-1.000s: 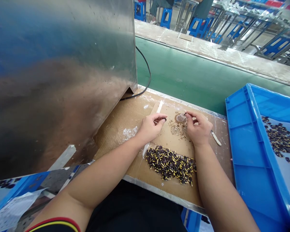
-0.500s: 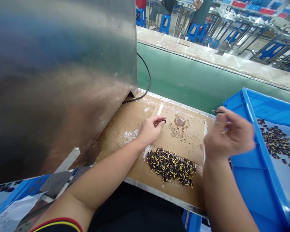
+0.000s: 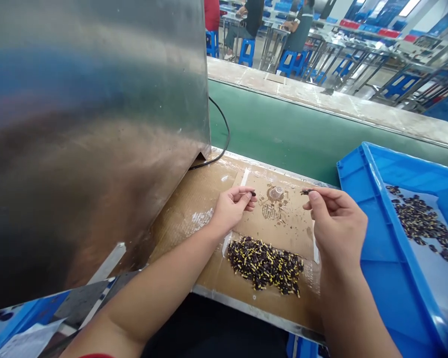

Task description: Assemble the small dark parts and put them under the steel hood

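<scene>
My left hand (image 3: 234, 208) pinches a small dark piece (image 3: 253, 193) between thumb and fingertips, just above the cardboard. Across from it, my right hand (image 3: 336, 214) pinches a small dark part (image 3: 305, 192) with thin ends; its exact kind is too small to tell. Between and below the hands lies a pile of small black and yellow parts (image 3: 265, 263) on the cardboard sheet (image 3: 291, 226). A small clear cup-like piece (image 3: 275, 193) stands on a brown-stained patch between the two hands.
A large metal cabinet (image 3: 97, 124) rises on the left, with a black cable (image 3: 227, 132) by its corner. On the right stands a blue bin (image 3: 390, 258) holding more dark parts (image 3: 421, 216) on white paper. Behind runs a green belt (image 3: 276, 124); people sit at tables beyond.
My right hand has come left and down from beside the blue bin to above the cardboard, still pinching its dark part. My left hand stays in nearly the same place.
</scene>
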### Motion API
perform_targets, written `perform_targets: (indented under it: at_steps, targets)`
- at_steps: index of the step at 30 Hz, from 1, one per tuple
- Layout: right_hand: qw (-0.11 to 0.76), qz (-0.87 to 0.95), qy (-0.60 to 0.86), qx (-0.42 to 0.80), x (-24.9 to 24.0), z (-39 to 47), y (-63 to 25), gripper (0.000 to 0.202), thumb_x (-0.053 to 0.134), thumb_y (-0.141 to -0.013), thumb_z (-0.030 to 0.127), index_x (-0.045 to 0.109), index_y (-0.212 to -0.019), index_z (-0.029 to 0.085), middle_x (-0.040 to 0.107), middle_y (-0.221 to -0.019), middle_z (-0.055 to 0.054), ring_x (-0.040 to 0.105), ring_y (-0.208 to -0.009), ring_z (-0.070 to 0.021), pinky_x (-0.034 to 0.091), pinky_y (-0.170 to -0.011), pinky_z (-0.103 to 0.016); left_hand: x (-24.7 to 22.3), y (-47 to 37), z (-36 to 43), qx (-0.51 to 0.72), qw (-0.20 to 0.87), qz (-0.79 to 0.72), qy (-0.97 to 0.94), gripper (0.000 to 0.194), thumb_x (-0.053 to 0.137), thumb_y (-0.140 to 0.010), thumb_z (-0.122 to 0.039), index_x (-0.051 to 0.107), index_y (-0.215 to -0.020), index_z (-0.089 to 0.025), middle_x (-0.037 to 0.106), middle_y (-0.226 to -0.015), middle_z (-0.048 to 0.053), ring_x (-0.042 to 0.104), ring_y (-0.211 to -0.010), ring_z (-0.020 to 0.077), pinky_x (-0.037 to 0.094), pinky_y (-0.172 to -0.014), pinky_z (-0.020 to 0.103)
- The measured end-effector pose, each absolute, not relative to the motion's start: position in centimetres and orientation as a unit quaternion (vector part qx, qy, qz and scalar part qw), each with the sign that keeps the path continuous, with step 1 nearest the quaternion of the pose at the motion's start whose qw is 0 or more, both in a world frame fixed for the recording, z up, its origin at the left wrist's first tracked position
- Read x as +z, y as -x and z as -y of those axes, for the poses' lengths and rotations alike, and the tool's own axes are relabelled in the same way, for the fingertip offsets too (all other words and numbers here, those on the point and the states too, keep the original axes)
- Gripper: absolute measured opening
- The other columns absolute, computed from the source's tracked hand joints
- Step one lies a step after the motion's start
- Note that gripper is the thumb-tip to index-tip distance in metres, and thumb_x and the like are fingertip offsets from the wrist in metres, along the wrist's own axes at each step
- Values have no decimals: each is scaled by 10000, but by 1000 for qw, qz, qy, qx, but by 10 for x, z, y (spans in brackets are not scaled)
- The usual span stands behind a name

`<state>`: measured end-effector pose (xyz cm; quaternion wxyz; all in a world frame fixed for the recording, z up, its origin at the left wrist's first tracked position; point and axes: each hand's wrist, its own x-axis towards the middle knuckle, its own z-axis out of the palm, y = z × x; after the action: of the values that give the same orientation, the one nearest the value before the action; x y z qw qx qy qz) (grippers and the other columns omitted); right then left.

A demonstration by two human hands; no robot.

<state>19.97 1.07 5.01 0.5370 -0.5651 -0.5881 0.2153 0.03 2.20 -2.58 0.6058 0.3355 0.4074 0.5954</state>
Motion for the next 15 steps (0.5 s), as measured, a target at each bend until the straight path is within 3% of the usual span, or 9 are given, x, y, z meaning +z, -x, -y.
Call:
perform_targets:
  at_steps: [3, 6, 12, 15]
  targets:
    - [560, 574, 541, 254, 32, -1, -197, 153, 750, -883, 324, 730, -958, 191, 750, -917, -64, 697, -769, -162, 556, -670, -269, -21, -2, -16, 591, 587, -403, -379, 168, 718, -863, -236, 758, -1012, -168, 753, -899, 109, 714, -761, 158, 626, -756, 279]
    - [562, 503, 531, 387, 5, 0, -194, 169, 768, -876, 349, 719, -943, 202, 746, -866, -47, 693, -743, -148, 535, -643, -239, -18, -4, -10, 573, 570, -419, -413, 207, 731, -868, -289, 762, -1036, -171, 755, -963, 117, 732, -830, 176, 634, -832, 304]
    - [581, 386, 456, 553, -15, 0, -183, 180, 809, -846, 330, 720, -965, 227, 751, -916, -33, 697, -787, -132, 538, -662, -211, -15, -9, -8, 567, 569, -440, -401, 362, 783, -831, -298, 697, -1154, -157, 752, -938, 93, 730, -827, 164, 636, -803, 271]
    - [572, 406, 452, 550, -14, 4, -178, 228, 785, -872, 333, 728, -1079, 256, 754, -940, -37, 708, -827, -153, 563, -673, -238, -15, -10, -9, 554, 567, -452, -409, 268, 779, -832, -296, 711, -1041, -142, 750, -924, 92, 724, -792, 148, 625, -804, 254]
